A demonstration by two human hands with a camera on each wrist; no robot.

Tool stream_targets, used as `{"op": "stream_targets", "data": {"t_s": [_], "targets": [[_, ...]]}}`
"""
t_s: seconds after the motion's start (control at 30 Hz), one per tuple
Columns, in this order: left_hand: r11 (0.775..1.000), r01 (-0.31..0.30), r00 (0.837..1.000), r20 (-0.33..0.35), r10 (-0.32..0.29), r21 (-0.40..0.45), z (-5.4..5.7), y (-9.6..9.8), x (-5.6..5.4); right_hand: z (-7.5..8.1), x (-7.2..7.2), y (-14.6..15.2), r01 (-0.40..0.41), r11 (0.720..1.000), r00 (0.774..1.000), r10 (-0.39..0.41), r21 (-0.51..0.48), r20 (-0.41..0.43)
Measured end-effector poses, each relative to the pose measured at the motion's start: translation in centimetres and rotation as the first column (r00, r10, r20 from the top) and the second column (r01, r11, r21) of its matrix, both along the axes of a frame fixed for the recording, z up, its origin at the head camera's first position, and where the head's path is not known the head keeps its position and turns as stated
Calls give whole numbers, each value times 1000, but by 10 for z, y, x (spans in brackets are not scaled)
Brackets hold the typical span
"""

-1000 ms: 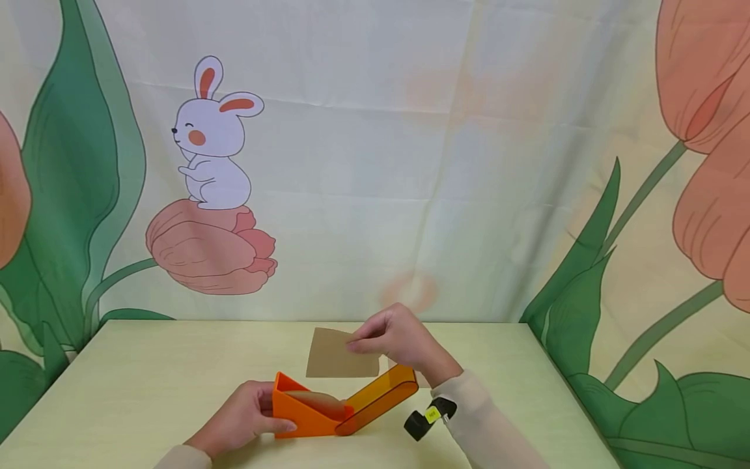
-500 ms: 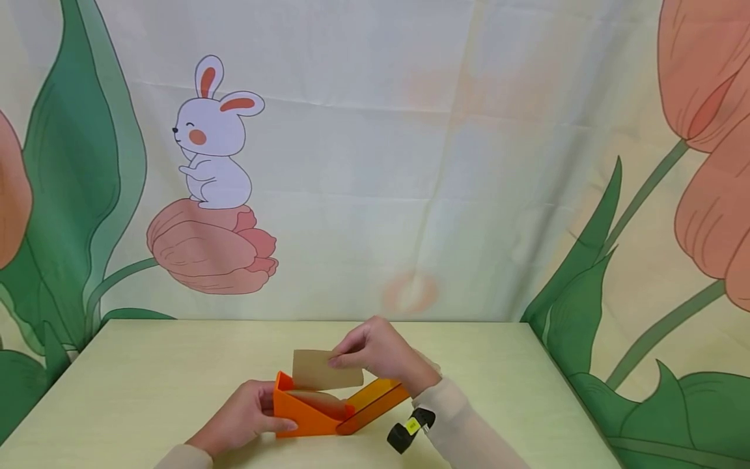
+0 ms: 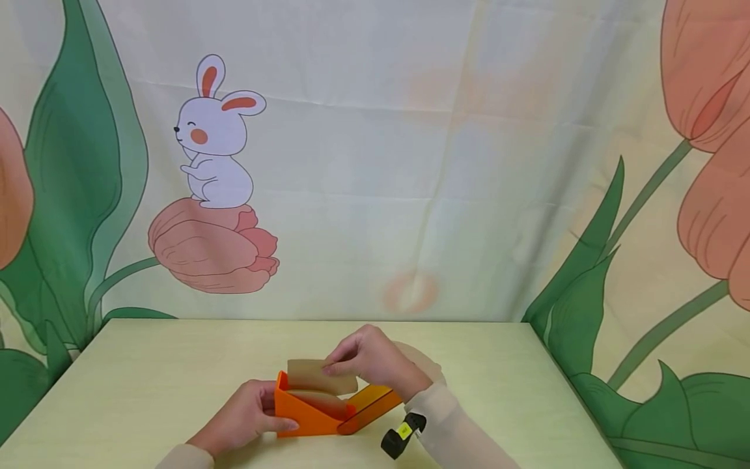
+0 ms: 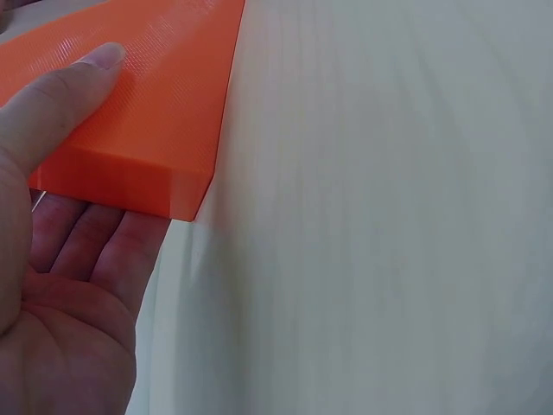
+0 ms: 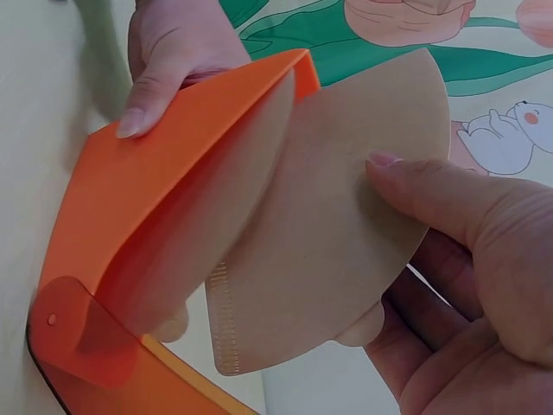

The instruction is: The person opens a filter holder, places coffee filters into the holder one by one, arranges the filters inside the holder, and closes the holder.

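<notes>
My left hand [image 3: 249, 413] grips the left end of an orange filter holder [image 3: 307, 420] on the table, thumb on its near side and fingers behind. The holder's translucent amber lid [image 3: 372, 405] is swung out to the right on a hinge. Inside the holder leans a brown paper coffee filter [image 5: 229, 229]. My right hand [image 3: 375, 358] pinches another cone-shaped coffee filter [image 5: 337, 190] between thumb and fingers, just behind and above the holder's opening. Its crimped seam shows in the right wrist view. The left wrist view shows my left thumb [image 4: 65, 104] pressed flat on the orange wall.
A further pale brown filter [image 3: 423, 359] lies on the table behind my right wrist, partly hidden. The light wooden table [image 3: 176, 365] ends against a printed cloth backdrop [image 3: 351, 195] with a rabbit and tulips.
My right hand has brought the coffee filter left and down, from behind the holder to its opening, uncovering more of the filter on the table. The left hand and holder have stayed put.
</notes>
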State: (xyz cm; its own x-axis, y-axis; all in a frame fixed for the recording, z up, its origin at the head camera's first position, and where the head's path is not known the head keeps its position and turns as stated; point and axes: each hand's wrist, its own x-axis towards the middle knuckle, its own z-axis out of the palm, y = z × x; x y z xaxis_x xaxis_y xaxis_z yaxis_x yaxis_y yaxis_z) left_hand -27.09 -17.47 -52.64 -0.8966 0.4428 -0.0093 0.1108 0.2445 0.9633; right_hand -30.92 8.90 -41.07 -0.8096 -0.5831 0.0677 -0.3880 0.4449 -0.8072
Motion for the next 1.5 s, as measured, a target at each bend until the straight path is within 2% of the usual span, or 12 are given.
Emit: {"op": "stream_targets", "data": {"t_s": [0.23,0.5,0.93,1.07,1.33,1.5], "targets": [[1000,-7,1000,5,7,-30,2,1,1,-7,1,-4,8,1000,999,-9,23,30],[998,-4,1000,-1,4,-56,1,-1,-2,-9,3,-8,5,999,999,-7,42,40],[1000,12,999,-31,-13,-12,-3,-1,-2,-13,10,-8,-14,998,998,10,58,60],[1000,11,1000,-28,-11,1,-3,-1,-2,-14,13,-9,-35,998,998,32,61,49],[1000,2,1000,-26,-2,-2,-1,0,-1,-17,14,-12,-62,992,997,66,112,-33],[1000,1,1000,-27,-1,1,-1,0,-1,-18,15,-14,-68,987,996,75,148,-40]]}}
